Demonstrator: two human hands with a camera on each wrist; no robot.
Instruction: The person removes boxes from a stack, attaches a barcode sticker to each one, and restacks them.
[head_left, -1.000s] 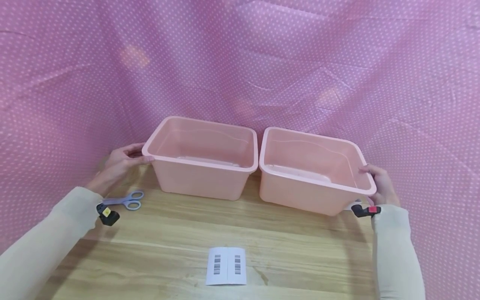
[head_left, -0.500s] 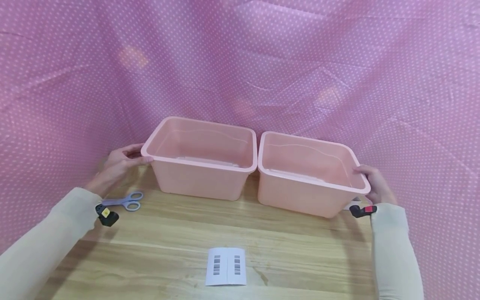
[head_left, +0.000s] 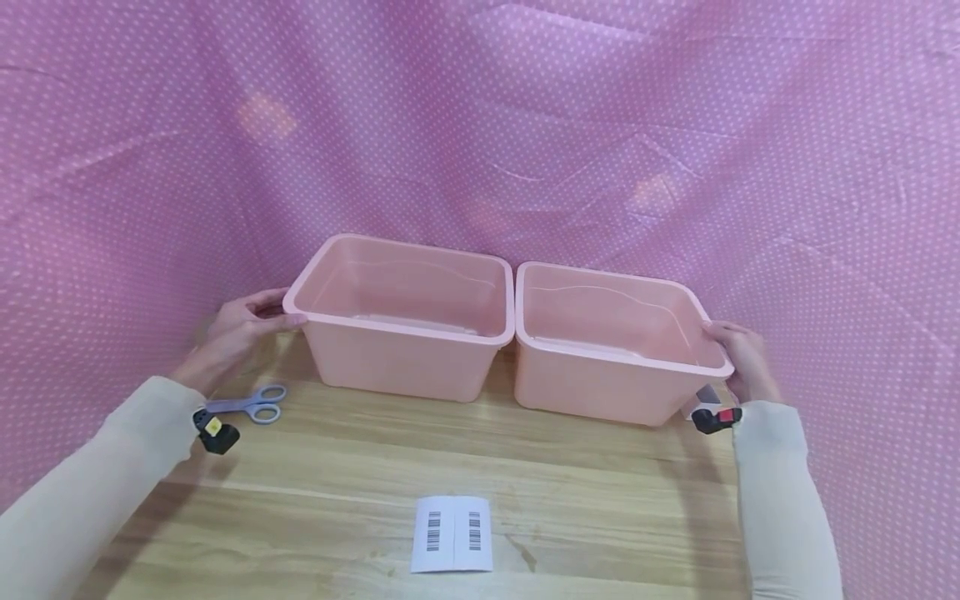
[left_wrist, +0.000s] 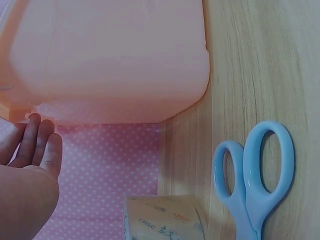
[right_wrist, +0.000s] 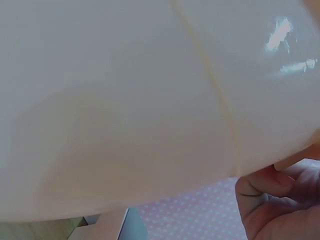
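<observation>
Two pink plastic storage bins stand side by side on the wooden table, their near rim corners meeting in the head view. The left bin (head_left: 405, 354) has my left hand (head_left: 243, 327) at its left end, thumb along the rim and fingers bent under the lip. At the outer end of the right bin (head_left: 592, 383), my right hand (head_left: 742, 354) grips the rim, thumb on top. In the right wrist view the curled fingers (right_wrist: 272, 200) show below that rim. Both bins look bare inside.
Light-blue scissors (head_left: 255, 403) lie by my left wrist. Beside them stands a roll of tape (left_wrist: 165, 220). A white paper with barcodes (head_left: 452, 534) lies at the front of the table (head_left: 300, 500). Something grey-white (head_left: 703, 402) shows behind the right bin. Pink dotted cloth (head_left: 480, 125) surrounds the table.
My right hand has moved left with the right bin, which has straightened and closed up against the left bin. The left hand and left bin have hardly moved.
</observation>
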